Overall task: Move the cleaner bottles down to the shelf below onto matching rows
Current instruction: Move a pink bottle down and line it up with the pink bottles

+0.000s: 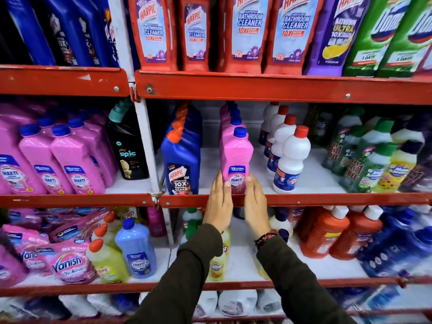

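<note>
A pink Shakti bottle [236, 157] with a blue cap stands upright at the front of a row of like pink bottles on the middle shelf [304, 199]. My left hand [218, 206] presses its lower left side and my right hand [256, 206] presses its lower right side, so both clasp the bottle's base. To its left runs a row of blue Harpic bottles [181, 160]. On its right stands a row of white bottles with red caps [288, 160]. The top shelf carries red Harpic bathroom cleaner bottles [154, 31].
Green-capped bottles [364, 160] fill the middle shelf's right end. More pink Shakti bottles [77, 160] and a black Spic bottle [127, 146] sit in the left bay. The lower shelf holds orange bottles [327, 232], yellow bottles [107, 258], a pale blue bottle [136, 249] and Vanish pouches [67, 263].
</note>
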Motion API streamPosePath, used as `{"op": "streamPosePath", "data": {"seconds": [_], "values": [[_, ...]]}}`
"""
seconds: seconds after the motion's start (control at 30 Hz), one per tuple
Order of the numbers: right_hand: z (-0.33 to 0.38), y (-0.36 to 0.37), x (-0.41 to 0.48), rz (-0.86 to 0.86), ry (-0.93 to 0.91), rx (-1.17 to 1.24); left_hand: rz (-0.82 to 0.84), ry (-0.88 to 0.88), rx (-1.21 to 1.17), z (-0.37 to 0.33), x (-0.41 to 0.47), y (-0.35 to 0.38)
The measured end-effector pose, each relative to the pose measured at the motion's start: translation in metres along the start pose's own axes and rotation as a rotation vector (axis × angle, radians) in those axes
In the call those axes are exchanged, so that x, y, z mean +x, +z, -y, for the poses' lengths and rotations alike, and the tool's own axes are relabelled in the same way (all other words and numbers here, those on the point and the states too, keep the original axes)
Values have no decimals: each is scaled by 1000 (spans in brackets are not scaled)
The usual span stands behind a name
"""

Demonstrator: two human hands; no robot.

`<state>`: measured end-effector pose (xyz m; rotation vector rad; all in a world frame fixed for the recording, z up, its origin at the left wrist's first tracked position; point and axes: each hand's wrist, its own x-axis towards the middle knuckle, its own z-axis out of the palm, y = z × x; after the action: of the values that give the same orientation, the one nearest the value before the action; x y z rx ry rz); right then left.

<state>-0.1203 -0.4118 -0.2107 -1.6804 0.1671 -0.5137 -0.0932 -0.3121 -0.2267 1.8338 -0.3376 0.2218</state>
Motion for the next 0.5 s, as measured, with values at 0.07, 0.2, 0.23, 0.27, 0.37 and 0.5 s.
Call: {"op": "streamPosePath", "data": {"seconds": [0.07, 0.2, 0.23, 0.27, 0.37, 0.5], "values": [[0, -3, -2, 8, -3, -8, 19, -50, 19, 0, 9, 3], [1, -8, -3, 14, 2, 3, 28, -38, 71, 3, 11, 6], [0, -9, -4, 26, 2, -3, 22, -34, 63, 3, 10, 7], [0, -9, -3, 38, 4, -8, 15, -35, 53, 3, 9, 7], [-1, -11, 0, 57, 4, -25, -6, -18, 61, 4, 7, 10], [-2, -14, 2, 103, -5, -21, -22, 9, 59, 2, 6, 10]]}}
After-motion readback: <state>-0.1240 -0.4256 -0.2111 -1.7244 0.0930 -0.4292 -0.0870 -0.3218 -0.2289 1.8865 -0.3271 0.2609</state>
